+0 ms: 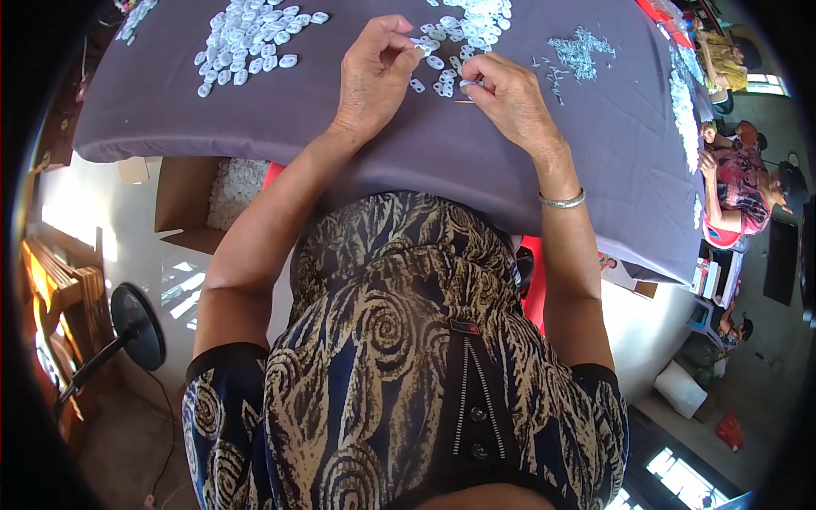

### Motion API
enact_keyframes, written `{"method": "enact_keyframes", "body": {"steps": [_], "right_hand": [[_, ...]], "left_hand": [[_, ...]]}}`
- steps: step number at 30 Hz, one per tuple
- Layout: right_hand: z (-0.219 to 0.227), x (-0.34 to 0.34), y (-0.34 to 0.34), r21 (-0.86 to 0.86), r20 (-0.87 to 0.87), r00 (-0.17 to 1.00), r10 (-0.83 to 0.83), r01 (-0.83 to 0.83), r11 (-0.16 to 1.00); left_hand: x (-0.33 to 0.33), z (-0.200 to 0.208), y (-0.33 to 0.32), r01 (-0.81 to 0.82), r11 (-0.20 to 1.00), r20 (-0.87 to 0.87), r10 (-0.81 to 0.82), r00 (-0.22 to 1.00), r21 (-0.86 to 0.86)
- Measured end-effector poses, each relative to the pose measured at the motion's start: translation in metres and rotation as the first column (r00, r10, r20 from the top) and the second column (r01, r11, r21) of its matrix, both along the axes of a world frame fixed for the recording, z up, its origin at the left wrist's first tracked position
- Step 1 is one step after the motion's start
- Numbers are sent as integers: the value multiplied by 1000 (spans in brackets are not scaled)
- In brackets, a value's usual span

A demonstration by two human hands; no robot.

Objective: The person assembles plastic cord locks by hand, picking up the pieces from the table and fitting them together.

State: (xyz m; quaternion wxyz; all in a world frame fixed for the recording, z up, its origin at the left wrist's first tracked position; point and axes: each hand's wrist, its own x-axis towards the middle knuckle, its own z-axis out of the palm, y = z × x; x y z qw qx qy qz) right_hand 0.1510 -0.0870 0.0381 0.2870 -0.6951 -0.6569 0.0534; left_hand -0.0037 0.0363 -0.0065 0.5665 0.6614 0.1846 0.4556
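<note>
Wears a swirl-patterned navy-and-tan top (387,333) with black-edged short sleeves (223,425), dark buttons (478,415) and striped trim (461,399) toward five o'clock, plus a silvery bangle (563,202) toward two o'clock.

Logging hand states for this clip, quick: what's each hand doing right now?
Left hand: closed, apparently pinching a small white piece.
Right hand: closed, apparently pinching another white piece, partly hidden by the fingers.

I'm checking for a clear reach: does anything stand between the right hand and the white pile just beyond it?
Nothing visible does: a little grey-purple tablecloth separates the right hand from the white pile, and some loose white pieces lie to the hand's left.
</note>
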Motion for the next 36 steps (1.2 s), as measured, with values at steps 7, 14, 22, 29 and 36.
{"method": "enact_keyframes", "body": {"steps": [7,14,22,29,36], "right_hand": [[-1,-4,0,50,-321,940,-114,137,989],[-1,-2,0,12,-315,947,-60,67,998],[-5,-4,2,95,-600,798,-55,139,986],[2,-3,4,69,-818,574,-41,168,983],[3,-11,13,139,-872,489,-11,268,953]], "left_hand": [[1,4,-7,10,1000,42,-10,999,1],[1,9,-18,68,997,-8,-68,998,-36],[3,7,-17,79,996,-8,-80,997,-47],[2,8,-21,89,996,-17,-89,996,-11],[0,13,-26,148,989,-62,-148,987,6]]}}
